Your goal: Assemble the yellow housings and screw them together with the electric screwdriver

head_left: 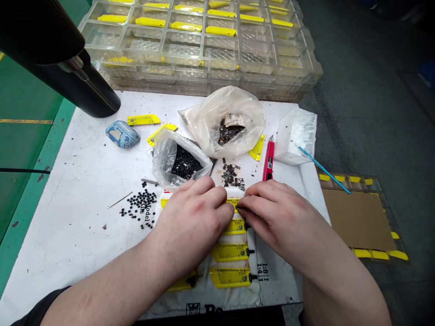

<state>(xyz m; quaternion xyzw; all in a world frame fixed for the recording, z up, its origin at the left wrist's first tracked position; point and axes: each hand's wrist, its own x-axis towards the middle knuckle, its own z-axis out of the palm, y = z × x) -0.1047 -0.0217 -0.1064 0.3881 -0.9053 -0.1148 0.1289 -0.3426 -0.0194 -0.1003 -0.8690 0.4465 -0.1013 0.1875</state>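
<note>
My left hand (199, 219) is closed, its fingertips pressed on a yellow plastic part (233, 203) in the top row, which it mostly covers. From the right, my right hand (280, 210) pinches a small black piece (239, 208) at that part's right end. Whether the piece is seated there I cannot tell. Below lie several more yellow parts in a column, among them one yellow part (230, 252) with a black fitting (250, 251) at its right end. Another yellow part (181, 283) shows partly under my left forearm.
Ahead are a bag of black rings (163, 163), a bag of dark metal clips (210, 122), loose rings (137, 206), loose clips (230, 174), a red utility knife (268, 158) and a white container (283, 136). Stacked clear trays (204, 79) stand behind; a black cylinder (98, 97) overhangs the left.
</note>
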